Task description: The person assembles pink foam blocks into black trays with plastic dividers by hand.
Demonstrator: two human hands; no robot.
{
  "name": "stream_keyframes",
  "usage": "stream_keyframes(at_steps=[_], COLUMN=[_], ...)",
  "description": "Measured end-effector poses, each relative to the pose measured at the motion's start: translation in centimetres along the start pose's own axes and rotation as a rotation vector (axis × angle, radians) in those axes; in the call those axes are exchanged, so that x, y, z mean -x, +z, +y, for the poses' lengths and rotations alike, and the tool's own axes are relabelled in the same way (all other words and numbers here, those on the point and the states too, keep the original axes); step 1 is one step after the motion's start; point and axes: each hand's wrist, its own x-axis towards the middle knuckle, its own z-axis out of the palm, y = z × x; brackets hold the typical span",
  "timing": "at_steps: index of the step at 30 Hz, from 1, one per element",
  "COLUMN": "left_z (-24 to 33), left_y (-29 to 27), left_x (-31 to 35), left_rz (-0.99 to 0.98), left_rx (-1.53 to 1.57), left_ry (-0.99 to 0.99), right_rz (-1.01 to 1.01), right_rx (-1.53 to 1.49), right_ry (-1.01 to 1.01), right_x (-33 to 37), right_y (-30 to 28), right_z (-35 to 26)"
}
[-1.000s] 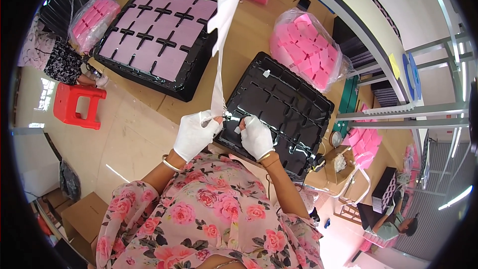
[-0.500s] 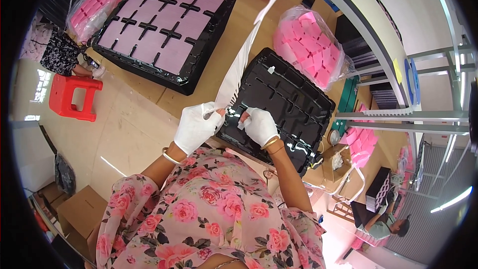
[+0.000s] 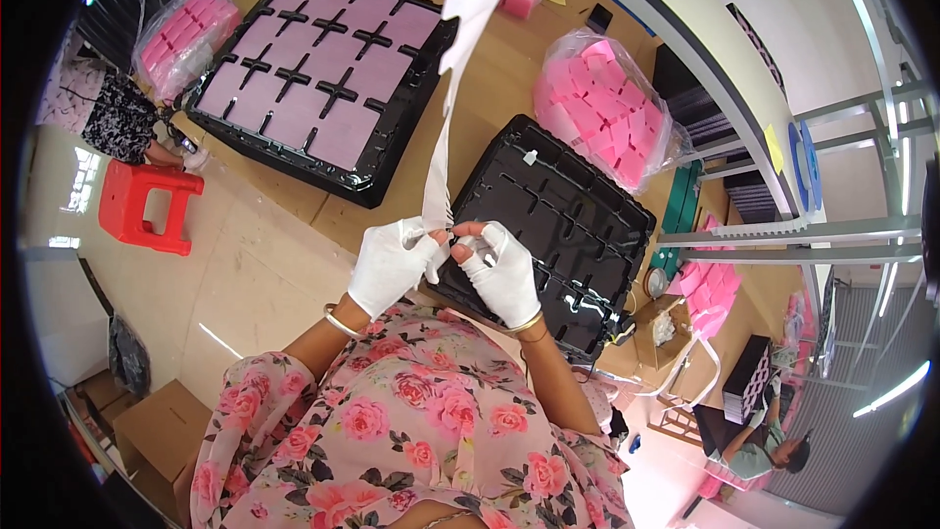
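My left hand, in a white glove with bare fingertips, pinches the lower end of a long white strip. The strip rises away from me, with a row of small cuts along its lower edge and a ragged side higher up. My right hand, gloved the same way, has its thumb and forefinger curled in at that lower end, close against my left fingertips. Whatever lies between them is too small to make out. Beneath and beyond my right hand lies a black moulded plastic tray with cross-shaped ridges.
A stack of black trays with pink pads stands on the brown-covered table at the left. A clear bag of pink foam pieces lies beyond the black tray. A red stool stands at left; a cardboard box sits at right.
My right hand has moved left from over the tray to the strip's lower end, meeting my left fingertips. The strip has swung left and hangs more upright.
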Motion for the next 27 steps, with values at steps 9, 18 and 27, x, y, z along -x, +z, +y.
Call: stream_keyframes(at_steps=[9, 18, 27], left_z=[1.6, 0.0, -2.2], left_y=[0.8, -0.4, -2.3], left_x=[0.4, -0.6, -1.1], left_rz=[-0.067, 0.125, 0.143], left_rx=[-0.073, -0.123, -0.344], left_ry=[0.040, 0.175, 0.106], right_rz=[0.159, 0.096, -0.091], right_rx=[0.069, 0.157, 0.773], right_ry=[-0.095, -0.222, 0.113], right_x=[0.1, 5.0, 12.3], right_y=[0.7, -7.4, -17.3], right_z=[-1.2, -0.5, 8.9])
